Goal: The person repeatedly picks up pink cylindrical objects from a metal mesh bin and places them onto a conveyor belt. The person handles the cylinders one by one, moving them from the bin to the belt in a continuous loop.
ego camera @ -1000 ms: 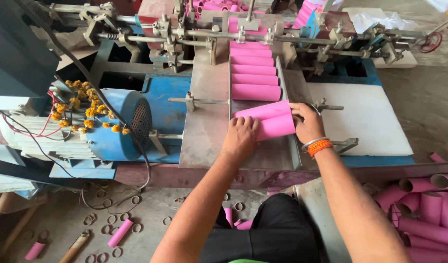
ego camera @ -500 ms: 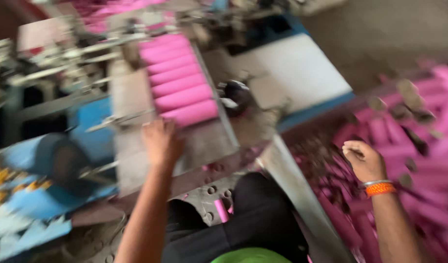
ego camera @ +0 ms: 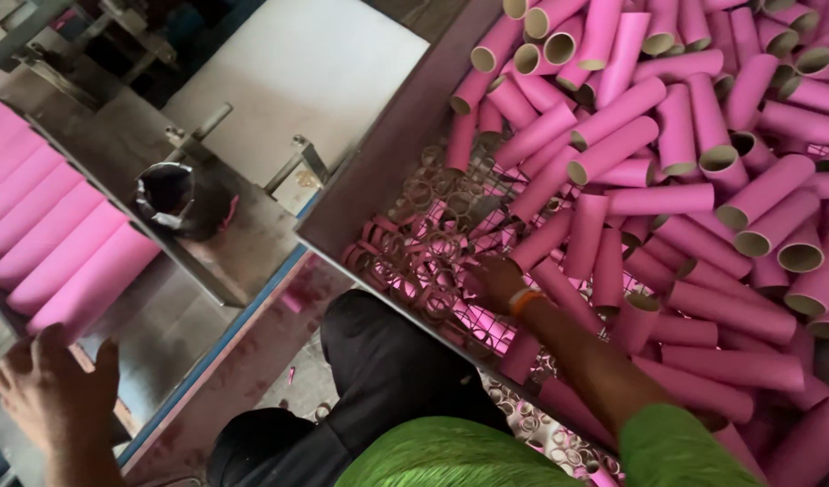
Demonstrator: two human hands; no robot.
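Right hand [ego camera: 497, 281] among pink tubes [ego camera: 613, 149], its grip hidden.

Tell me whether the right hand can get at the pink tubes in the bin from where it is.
Probably yes. The right hand is already down in the bin, among loose rings and right beside the nearest pink tubes. Nothing covers them, so the way looks free.
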